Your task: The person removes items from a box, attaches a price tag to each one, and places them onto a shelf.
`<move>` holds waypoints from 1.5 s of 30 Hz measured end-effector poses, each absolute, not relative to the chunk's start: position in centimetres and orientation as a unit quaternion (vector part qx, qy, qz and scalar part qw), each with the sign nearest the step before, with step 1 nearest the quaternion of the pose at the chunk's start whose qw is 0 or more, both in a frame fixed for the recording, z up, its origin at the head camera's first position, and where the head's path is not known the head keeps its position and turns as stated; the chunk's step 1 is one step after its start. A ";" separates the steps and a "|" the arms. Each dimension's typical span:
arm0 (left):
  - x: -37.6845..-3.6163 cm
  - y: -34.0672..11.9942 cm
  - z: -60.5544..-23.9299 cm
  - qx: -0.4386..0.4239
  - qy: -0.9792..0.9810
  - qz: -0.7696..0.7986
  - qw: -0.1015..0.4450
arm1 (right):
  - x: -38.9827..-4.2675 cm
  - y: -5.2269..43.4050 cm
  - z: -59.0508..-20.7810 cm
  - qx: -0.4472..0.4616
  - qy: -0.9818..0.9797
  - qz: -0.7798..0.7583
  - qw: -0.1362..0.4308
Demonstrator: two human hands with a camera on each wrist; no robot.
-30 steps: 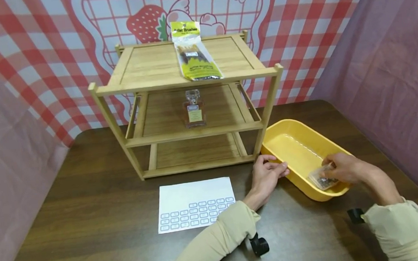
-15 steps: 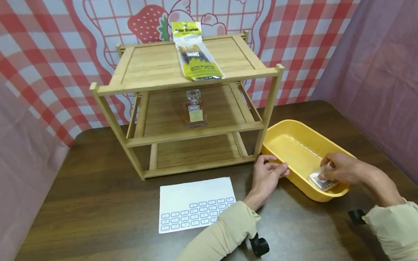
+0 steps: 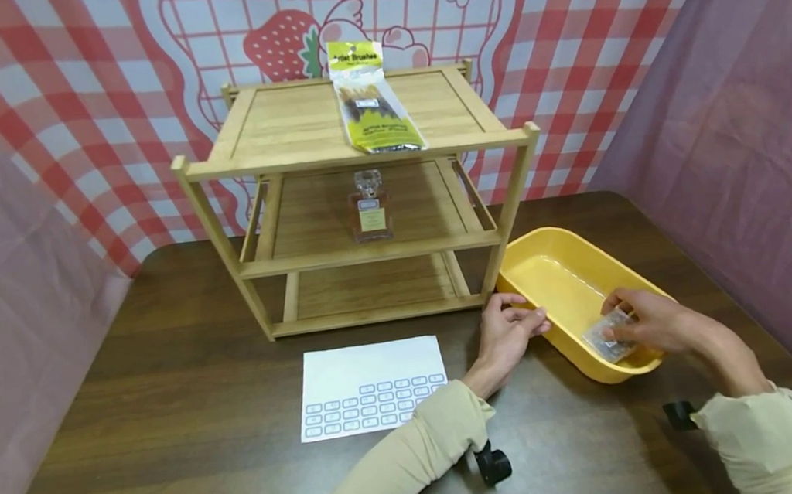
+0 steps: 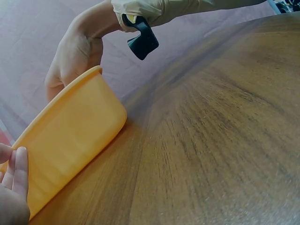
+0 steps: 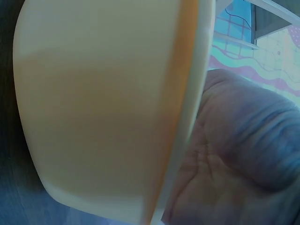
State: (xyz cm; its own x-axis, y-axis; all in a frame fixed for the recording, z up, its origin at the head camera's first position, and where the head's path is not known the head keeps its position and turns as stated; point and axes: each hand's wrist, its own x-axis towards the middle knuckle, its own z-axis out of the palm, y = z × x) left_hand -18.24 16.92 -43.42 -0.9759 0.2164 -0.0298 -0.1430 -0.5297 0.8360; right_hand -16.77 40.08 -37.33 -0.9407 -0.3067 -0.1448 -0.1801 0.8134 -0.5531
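A yellow tub [image 3: 551, 266] stands on the dark wooden table, right of a wooden shelf rack [image 3: 358, 203]. My right hand [image 3: 643, 324] reaches into the tub's near end and grips a small clear packet [image 3: 605, 337] with dark contents. My left hand [image 3: 507, 331] rests against the tub's left rim, thumb and fingers on its edge. In the left wrist view the tub's outer wall [image 4: 70, 140] fills the left side, with my fingers [image 4: 16, 168] beside it. The right wrist view shows the tub's wall [image 5: 103, 103] close up and my palm [image 5: 234, 154].
On the rack's top shelf lies a packet of artist brushes [image 3: 371, 102]. A glass perfume bottle [image 3: 369, 206] stands on the middle shelf. A white sheet with printed label boxes [image 3: 370, 387] lies on the table before the rack. Cloth screens close in both sides.
My right hand has lifted the clear packet slightly and shifted it a little left inside the tub. The left hand has stayed on the rim.
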 end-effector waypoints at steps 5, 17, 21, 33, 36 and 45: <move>-18.2 16.9 -43.4 0.037 0.476 0.873 0.101 | -16.7 40.2 -37.3 -0.162 0.950 -0.256 0.077; -18.2 16.9 -43.3 0.039 0.478 0.872 0.100 | -16.5 40.6 -36.8 -0.155 0.957 -0.241 0.039; -18.2 16.9 -43.2 0.037 0.474 0.874 0.105 | -16.2 40.8 -36.6 -0.149 0.955 -0.255 0.020; -18.3 16.1 -43.1 0.037 0.473 0.873 0.116 | -15.4 41.2 -35.1 -0.130 0.946 -0.296 -0.028; -18.3 15.6 -43.0 0.050 0.483 0.867 0.116 | -15.2 41.1 -34.7 -0.115 0.941 -0.316 -0.025; -18.4 13.3 -42.8 0.088 0.544 0.828 0.101 | -14.7 39.9 -34.6 -0.129 0.914 -0.384 -0.032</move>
